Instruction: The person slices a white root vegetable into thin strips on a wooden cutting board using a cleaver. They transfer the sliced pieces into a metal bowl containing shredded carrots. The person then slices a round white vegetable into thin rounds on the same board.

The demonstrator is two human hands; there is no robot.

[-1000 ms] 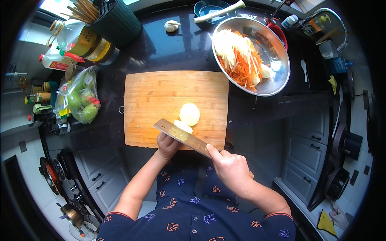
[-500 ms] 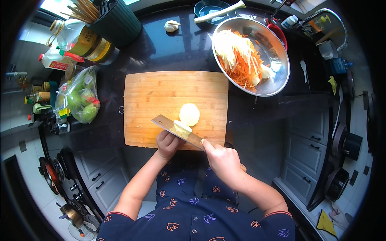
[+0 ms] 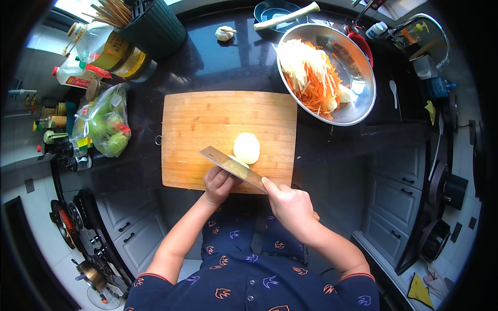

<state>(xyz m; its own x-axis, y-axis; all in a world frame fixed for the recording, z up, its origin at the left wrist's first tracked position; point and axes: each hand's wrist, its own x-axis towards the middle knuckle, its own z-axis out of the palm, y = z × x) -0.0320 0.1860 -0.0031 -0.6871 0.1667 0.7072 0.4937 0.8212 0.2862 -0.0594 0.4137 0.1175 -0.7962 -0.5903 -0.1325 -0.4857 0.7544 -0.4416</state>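
My right hand grips the handle end of a kitchen cleaver, its wide blade slanting up and left across the near part of a wooden cutting board. Close behind the blade, my left hand has its fingers curled together. What those fingers hold is hidden by the blade. Just past the blade's far edge shows a thin pale vegetable slice. Touching or nearly touching it, a larger round, peeled pale vegetable piece lies on the board.
A metal bowl of shredded carrot and pale shreds stands at the far right. Garlic lies beyond the board. A plastic bag of green produce sits left, near bottles and a dark green utensil holder.
The view has shifted slightly. Less of the thin slice shows past the cleaver blade now. Both hands keep almost the same pose.
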